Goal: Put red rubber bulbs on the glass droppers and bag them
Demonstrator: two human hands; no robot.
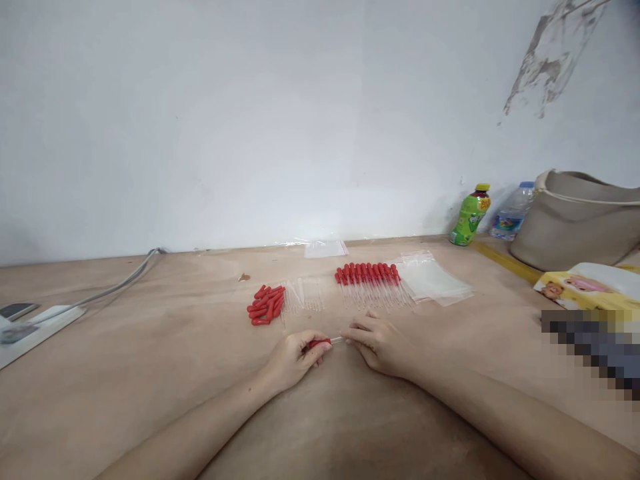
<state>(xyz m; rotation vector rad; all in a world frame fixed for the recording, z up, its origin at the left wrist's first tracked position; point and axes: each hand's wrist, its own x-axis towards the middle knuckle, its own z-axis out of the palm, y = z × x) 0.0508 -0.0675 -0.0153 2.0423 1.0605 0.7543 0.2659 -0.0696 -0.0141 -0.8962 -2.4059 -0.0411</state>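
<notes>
My left hand (299,357) is closed around a red rubber bulb (320,343). A thin clear glass tube (337,340) runs from the bulb's end to my right hand (377,343), whose fingers pinch its other end. Ahead of my left hand lies a loose pile of red bulbs (267,305). Beside that pile several bare glass tubes (303,295) lie side by side. Beyond my right hand, droppers with red bulbs (367,275) on their glass tubes lie in a row, bulbs toward the wall.
Clear plastic bags (434,280) lie right of the dropper row; another bag (325,249) is by the wall. At the right stand a green bottle (469,217), a water bottle (510,213), a grey bucket (575,227) and a yellow tissue pack (590,287). A power strip (50,327) with cable is far left.
</notes>
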